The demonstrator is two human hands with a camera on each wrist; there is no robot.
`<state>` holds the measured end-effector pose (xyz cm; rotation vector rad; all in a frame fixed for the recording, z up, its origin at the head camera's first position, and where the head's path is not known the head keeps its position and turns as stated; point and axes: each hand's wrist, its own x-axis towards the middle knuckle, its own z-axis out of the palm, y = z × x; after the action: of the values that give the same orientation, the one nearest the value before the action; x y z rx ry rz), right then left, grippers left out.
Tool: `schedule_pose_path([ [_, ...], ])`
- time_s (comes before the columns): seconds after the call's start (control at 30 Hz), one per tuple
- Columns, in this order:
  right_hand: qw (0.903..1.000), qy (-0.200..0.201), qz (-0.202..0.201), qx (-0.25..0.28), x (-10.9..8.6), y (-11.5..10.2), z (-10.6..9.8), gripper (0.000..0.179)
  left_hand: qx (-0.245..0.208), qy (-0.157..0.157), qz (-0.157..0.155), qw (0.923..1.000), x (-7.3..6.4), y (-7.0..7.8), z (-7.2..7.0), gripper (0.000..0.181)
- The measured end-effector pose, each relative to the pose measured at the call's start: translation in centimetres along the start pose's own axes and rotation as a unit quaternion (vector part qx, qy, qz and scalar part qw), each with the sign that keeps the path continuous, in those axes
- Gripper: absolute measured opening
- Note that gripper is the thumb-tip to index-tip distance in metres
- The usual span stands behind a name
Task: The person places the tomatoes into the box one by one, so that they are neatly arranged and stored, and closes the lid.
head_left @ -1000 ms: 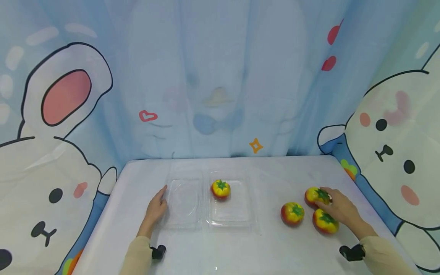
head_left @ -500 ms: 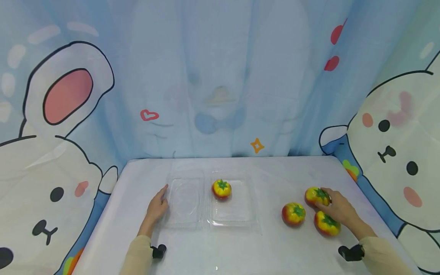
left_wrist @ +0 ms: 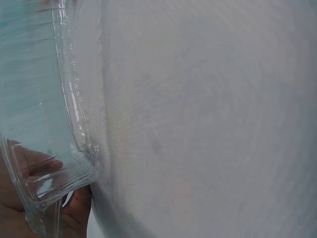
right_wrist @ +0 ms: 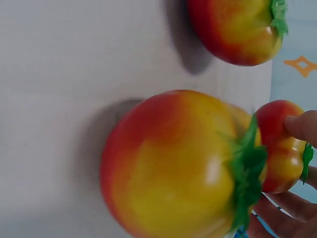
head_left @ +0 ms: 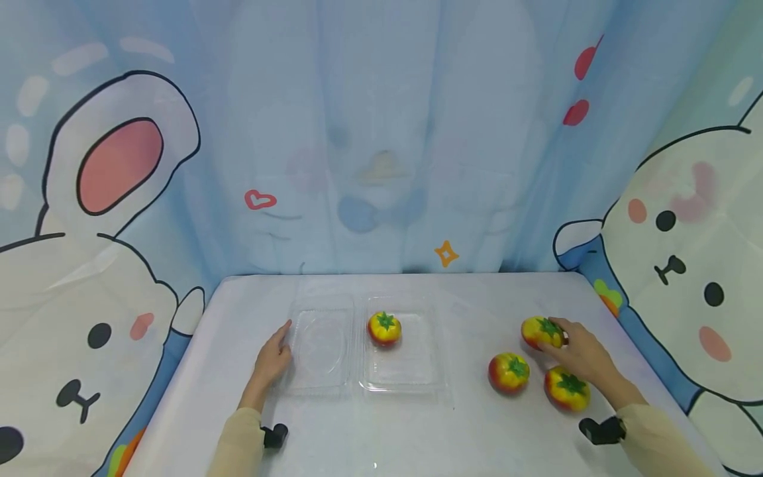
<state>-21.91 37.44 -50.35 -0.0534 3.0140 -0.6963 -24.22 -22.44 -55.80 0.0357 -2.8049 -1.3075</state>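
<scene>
Held fruit (head_left: pixel 539 332): red-yellow, well to the right of the clear box (head_left: pixel 411 371), level with the box's right half. Right hand (head_left: pixel 581 348) pinches it by the sides, thumb on one flank, fingers on the other. Probably held like that to keep the fingertips clear of its neighbours. Can't tell if it's off the table (head_left: pixel 453 430).

Orientation: green crown (head_left: pixel 550 326) points up, tipped toward the palm. Body is squat and round, no real long axis; part is covered by the hand.

Left hand (head_left: pixel 272 361) is at the box's left edge, index about straight. Likely steadying the light plastic; can't tell if it pinches the rim.

Inner loose fruit (head_left: pixel 509 373) and outer loose fruit (head_left: pixel 566 389) sit right of the box, level with its near edge, apart. Boxed fruit (head_left: pixel 383 329) sits in the box's right half, toward its far left corner, crown up.
</scene>
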Motion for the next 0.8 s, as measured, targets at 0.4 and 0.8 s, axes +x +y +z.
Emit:
schedule_pose_path([
  [0.4, 0.9992, 0.021, -0.035, 0.005, 0.7, -3.9, -0.6, 0.078, -0.004, 0.005, 0.007, 1.0000, 0.2, -0.3, 0.2, 0.057],
  [0.8, 0.9975, 0.033, -0.062, 0.005, 1.4, -8.9, 0.4, 0.075, -0.008, 0.008, 0.007, 0.9999, 0.2, -0.1, 0.1, 0.056],
])
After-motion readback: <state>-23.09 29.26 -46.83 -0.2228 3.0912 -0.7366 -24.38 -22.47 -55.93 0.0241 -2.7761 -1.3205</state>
